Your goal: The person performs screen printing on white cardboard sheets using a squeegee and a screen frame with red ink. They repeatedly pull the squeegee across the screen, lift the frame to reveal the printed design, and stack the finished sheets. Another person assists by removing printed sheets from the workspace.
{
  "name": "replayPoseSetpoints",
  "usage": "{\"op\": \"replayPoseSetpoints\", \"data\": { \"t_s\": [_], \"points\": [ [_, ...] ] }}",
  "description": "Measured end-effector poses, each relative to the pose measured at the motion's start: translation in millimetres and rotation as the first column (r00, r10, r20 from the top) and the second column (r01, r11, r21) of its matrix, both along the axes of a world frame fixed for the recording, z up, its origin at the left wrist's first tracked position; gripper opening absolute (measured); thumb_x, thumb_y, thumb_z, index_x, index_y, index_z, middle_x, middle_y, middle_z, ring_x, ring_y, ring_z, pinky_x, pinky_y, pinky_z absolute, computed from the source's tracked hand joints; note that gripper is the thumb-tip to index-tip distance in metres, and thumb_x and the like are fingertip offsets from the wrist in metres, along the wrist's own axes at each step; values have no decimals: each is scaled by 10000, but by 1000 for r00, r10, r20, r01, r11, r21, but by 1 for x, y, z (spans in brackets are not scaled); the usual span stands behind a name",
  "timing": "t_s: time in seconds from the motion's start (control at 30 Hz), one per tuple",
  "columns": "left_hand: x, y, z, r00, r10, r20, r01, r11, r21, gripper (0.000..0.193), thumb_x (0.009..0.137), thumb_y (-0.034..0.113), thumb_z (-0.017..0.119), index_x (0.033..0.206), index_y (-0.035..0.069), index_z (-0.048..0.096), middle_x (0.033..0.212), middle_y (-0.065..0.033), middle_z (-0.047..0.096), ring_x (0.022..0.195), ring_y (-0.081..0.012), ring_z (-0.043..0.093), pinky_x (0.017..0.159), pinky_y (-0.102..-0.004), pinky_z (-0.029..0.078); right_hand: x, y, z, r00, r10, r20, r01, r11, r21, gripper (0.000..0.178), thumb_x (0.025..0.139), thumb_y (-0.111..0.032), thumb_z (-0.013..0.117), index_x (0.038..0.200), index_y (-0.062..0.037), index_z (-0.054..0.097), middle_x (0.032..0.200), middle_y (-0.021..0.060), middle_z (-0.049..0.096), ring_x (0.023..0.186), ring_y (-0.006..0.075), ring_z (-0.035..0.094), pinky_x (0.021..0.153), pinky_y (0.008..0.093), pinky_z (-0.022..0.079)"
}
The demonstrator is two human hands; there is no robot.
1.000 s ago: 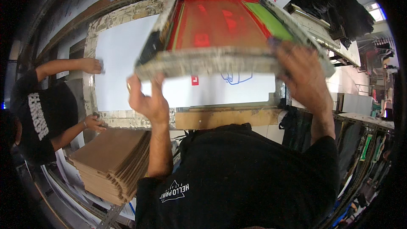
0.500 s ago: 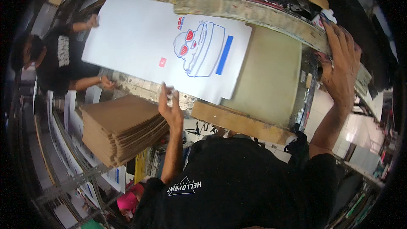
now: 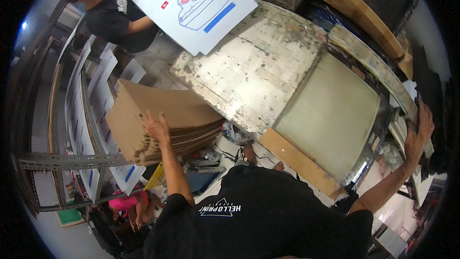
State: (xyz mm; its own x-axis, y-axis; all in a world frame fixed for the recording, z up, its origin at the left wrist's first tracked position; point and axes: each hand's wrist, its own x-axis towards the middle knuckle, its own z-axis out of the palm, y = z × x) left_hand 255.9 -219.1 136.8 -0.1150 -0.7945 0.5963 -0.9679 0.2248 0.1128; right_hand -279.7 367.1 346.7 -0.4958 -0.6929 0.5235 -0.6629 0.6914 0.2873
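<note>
My left hand point(image 3: 157, 128) is at the near edge of a stack of brown cardboard sheets point(image 3: 165, 105), its fingers spread apart. At the far right, my right hand point(image 3: 420, 129) is closed around the end of a raised wooden frame point(image 3: 373, 64). Below that frame lies a pale greenish flat panel point(image 3: 330, 115), bordered at its near side by a brown cardboard strip point(image 3: 302, 160). At the upper left, a co-worker in a black shirt point(image 3: 115, 24) holds a large white sheet point(image 3: 223, 17) printed with a blue and red cartoon burger.
A paint-stained worktable point(image 3: 249, 62) extends between the cardboard stack and the panel. On the left, a metal rack point(image 3: 72, 160) holds several printed white sheets point(image 3: 86, 129). A person in pink point(image 3: 129, 204) is low at the lower left. A long wooden board point(image 3: 357, 9) lies beyond the frame.
The white sheet has left the panel and table, moving toward the upper left with the co-worker. My left hand has moved left to the cardboard stack. My right hand remains at the frame's end.
</note>
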Motion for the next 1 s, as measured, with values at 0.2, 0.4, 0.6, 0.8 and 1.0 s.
{"op": "replayPoseSetpoints", "data": {
  "t_s": [0.2, 0.4, 0.6, 0.8, 1.0],
  "points": [
    [43, -104, 13, 859, 397, 323, -460, 876, 148, 812, 699, 382, 819, 1358, 45, 483, 1333, -159, 510, 1115, -349, 555, 941, -463, 436, -9, 16, -10, 998, -61, 27, 62, 997, -35, 533, 912, -302, 575, 1395, -87, 501, 1404, 130, 514, 1336, 347, 398, 1119, 483, 256],
    [86, -161, -62, 785, 362, 502, -545, 789, 283, 530, 912, 290, 581, 1357, 19, 483, 1340, -159, 515, 1204, -365, 500, 957, -450, 426, -30, 33, -19, 999, -38, 14, 38, 998, -51, 519, 934, -339, 549, 1396, -107, 505, 1420, 125, 501, 1359, 348, 373, 1132, 483, 243],
    [48, -111, -73, 805, 261, 532, -444, 860, 250, 529, 961, 245, 471, 1438, 25, 409, 1466, -183, 418, 1349, -349, 376, 1020, -451, 357, -37, 46, -11, 1000, -28, 14, 28, 999, -33, 566, 926, -409, 550, 1388, -85, 512, 1409, 123, 520, 1340, 330, 401, 1128, 465, 252],
    [34, -90, -71, 838, 245, 487, -340, 933, 115, 551, 886, 174, 590, 1361, -63, 443, 1469, -187, 394, 1331, -322, 400, 1012, -469, 391, -19, 11, 6, 987, 91, 132, -79, 992, -94, 443, 957, -204, 543, 1356, -12, 521, 1322, 198, 555, 1219, 359, 511, 1050, 447, 364],
    [52, -98, -67, 963, 255, 91, -271, 908, 321, 551, 829, 56, 644, 1323, -97, 454, 1160, -251, 611, 1006, -379, 645, 793, -421, 540, -23, 13, 0, 979, 154, 130, -142, 985, -96, 451, 975, -226, 523, 1388, -46, 496, 1360, 171, 533, 1265, 344, 475, 1079, 441, 326]
  ]
}}
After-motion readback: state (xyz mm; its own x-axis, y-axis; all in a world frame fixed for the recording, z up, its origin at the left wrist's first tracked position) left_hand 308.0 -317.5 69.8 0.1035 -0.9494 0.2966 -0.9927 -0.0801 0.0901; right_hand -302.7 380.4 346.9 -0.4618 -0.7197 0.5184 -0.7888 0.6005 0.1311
